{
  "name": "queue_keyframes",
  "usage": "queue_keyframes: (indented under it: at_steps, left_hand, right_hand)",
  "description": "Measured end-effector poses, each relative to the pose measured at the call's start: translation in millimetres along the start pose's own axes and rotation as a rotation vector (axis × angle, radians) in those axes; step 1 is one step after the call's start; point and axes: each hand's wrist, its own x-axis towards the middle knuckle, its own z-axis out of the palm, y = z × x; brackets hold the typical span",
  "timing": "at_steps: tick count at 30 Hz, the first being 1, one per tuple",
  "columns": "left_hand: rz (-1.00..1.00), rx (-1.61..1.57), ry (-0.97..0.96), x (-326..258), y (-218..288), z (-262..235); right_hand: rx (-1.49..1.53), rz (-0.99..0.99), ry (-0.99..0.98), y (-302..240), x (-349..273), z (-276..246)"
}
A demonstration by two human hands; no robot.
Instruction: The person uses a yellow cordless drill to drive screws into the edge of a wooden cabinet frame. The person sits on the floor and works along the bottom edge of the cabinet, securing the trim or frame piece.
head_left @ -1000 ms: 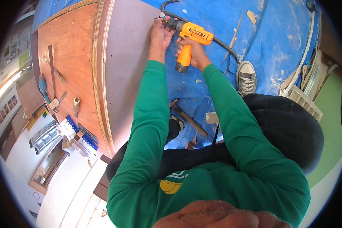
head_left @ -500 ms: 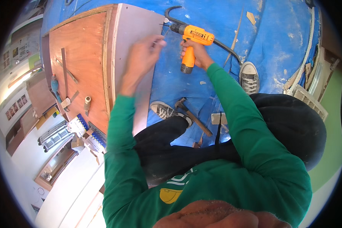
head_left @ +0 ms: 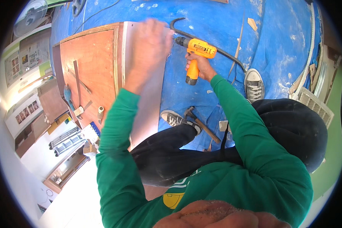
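My right hand (head_left: 201, 66) is wrapped round the grip of a yellow cordless drill (head_left: 202, 48), whose black chuck points left toward the board's edge. Over the far end of a pale-faced wooden board (head_left: 143, 102) hovers my left hand (head_left: 150, 45); motion smears its fingers, so what they hold, if anything, does not show. That board stands as the near side of a wooden box or cabinet with a reddish plywood face (head_left: 89, 57). Behind the drill, a black curved pry bar (head_left: 228, 50) lies on the blue tarp.
A hammer (head_left: 203, 125) lies beside my left shoe (head_left: 174, 118). On the plywood sit a blue-handled tool (head_left: 67, 94), a metal strip (head_left: 77, 81) and a small roll (head_left: 100, 114). The blue tarp (head_left: 281, 49) covers the floor. A white grille (head_left: 316, 106) leans at the right.
My left hand has moved up and away from the drill's tip, over the board. The drill stays in my right hand. The whole view has shifted slightly.
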Motion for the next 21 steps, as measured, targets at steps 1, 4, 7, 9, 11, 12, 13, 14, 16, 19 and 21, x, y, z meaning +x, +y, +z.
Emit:
queue_keyframes:
  at_steps: [1,4,7,9,11,12,13,14,16,19,21]
  left_hand:
    - [-0.237,-0.220,-0.172,-7.0,10.7,27.0]
    - [-0.877,-0.777,-0.401,-18.5,5.0,104.8]
    - [-1.406,-1.559,0.024,-40.4,-34.8,200.4]
    - [-1.404,-1.745,0.200,-43.3,-42.1,219.0]
    - [-1.366,-1.867,0.310,-42.1,-51.1,235.0]
    - [-1.338,-1.897,0.332,-42.2,-54.1,243.3]
    - [-1.301,-1.928,0.349,-37.3,-55.2,247.0]
    - [-1.314,-1.961,0.378,-34.3,-54.4,250.7]
    - [-1.340,-2.030,0.436,-29.0,-48.3,260.6]
    - [-1.376,-1.897,0.395,-38.0,-48.9,276.7]
    - [-1.306,-1.937,0.431,-41.6,-47.8,273.5]
  right_hand:
    - [0.004,0.010,-0.001,2.8,-1.4,0.8]
    - [0.002,0.006,0.003,2.9,-2.0,2.4]
    - [-0.014,0.022,0.002,6.2,-1.7,1.7]
    - [0.001,0.006,0.004,3.9,-1.2,0.5]
    - [0.011,0.007,0.010,5.2,-2.1,0.7]
    - [0.005,0.014,0.000,5.5,-2.2,0.9]
    - [0.000,0.013,-0.013,5.1,0.7,-2.3]
    - [-0.004,0.012,-0.025,4.9,3.3,-5.1]
    - [-0.041,0.028,-0.007,4.2,9.4,-10.7]
    - [-0.116,0.040,0.004,8.7,12.8,-12.8]
    - [-0.078,0.001,0.022,14.6,6.1,-11.2]
